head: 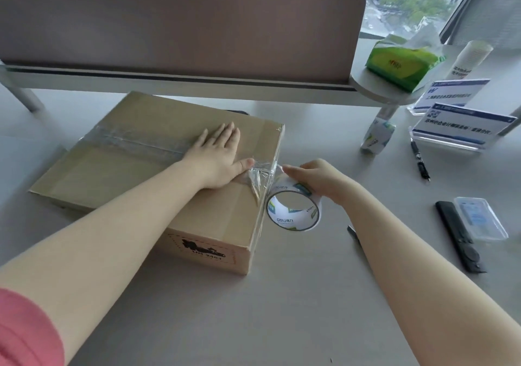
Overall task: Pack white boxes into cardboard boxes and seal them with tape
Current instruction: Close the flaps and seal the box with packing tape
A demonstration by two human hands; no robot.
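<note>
1. A closed carton (158, 173) lies on the grey desk (282, 295), clear tape along its top seam.
2. The left hand (218, 154) presses flat on it.
3. The right hand (318, 181) grips a tape roll (293, 210) at the carton's right edge.

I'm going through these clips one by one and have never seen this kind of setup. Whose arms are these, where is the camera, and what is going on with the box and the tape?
There is no machine here: a person works with bare hands, and the single picture comes from a wide-angle camera on their head, looking forward and down.

On the grey desk lies a closed cardboard box with clear tape already along its top seam. The left hand presses flat on the box. The right hand grips a tape roll beside the box's right edge, with a strip of tape stretched from the roll to the box.

To the right lie a second tape roll, a pen, a black remote, two signs and a tissue pack. No white boxes show.
</note>
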